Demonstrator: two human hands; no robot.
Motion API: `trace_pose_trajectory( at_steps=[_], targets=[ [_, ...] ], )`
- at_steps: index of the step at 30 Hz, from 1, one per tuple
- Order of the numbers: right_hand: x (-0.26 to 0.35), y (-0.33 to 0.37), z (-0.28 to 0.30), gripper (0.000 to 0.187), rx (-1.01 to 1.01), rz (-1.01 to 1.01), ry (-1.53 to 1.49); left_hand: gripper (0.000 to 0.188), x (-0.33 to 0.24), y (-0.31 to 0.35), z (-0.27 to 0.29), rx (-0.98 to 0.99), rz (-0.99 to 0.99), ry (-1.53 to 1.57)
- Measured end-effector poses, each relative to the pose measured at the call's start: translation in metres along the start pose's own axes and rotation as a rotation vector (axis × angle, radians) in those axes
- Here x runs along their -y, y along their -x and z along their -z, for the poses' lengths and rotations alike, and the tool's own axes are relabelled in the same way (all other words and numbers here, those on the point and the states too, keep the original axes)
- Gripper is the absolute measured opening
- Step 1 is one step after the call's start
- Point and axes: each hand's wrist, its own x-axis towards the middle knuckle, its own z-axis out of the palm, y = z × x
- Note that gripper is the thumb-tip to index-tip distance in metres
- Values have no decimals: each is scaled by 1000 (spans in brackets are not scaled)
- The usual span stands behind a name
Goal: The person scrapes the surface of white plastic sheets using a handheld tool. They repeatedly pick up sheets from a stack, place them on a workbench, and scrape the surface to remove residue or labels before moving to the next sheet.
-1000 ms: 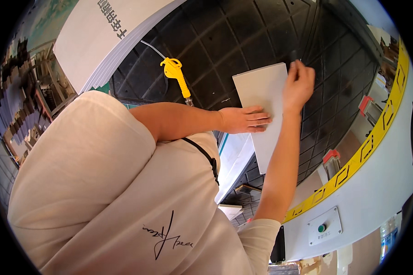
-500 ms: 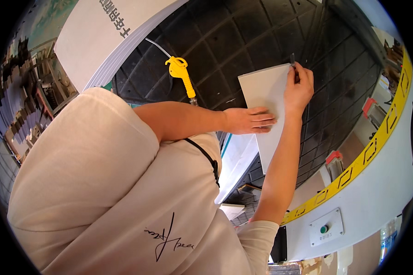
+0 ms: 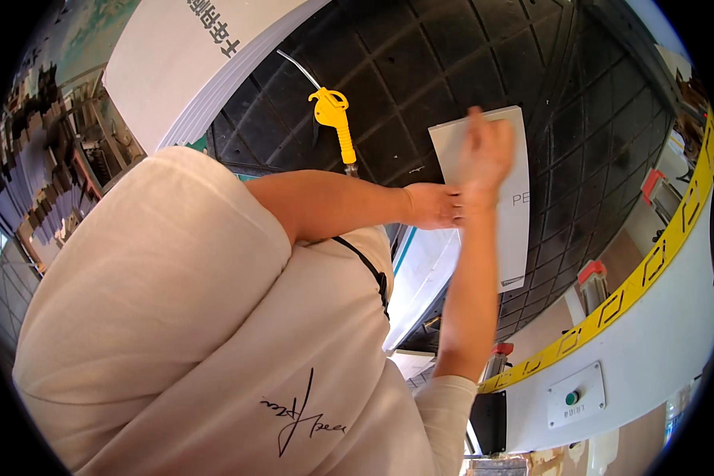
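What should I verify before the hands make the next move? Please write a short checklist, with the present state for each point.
1. Pale board lying flat on the black grooved surface: ok, as far as this view shows.
2. Left hand at the board's left edge: ok.
3. Left fingertips in plain view: not ok, the right forearm covers them.
4. Right hand free of any tool: cannot tell, it is blurred over the board's far end.
5. Yellow air gun apart from the board: ok, it lies to the left.
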Motion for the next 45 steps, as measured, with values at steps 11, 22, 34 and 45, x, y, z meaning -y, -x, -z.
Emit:
trace_pose_trajectory(
  at_steps=[11, 22, 34, 45],
  targets=[
    [49, 20, -4, 12, 62, -19, -347, 56, 3, 3, -4, -121, 86, 401],
    [-74, -33, 48, 11, -297, -341, -44, 59, 10, -4, 32, -67, -17, 51],
    [-127, 268, 104, 13, -556, -693, 322, 60, 7, -31, 59, 29, -25, 223],
    [-57, 303, 79, 13, -748, -972, 174, 50, 10, -133, 27, 66, -331, 8]
  ],
)
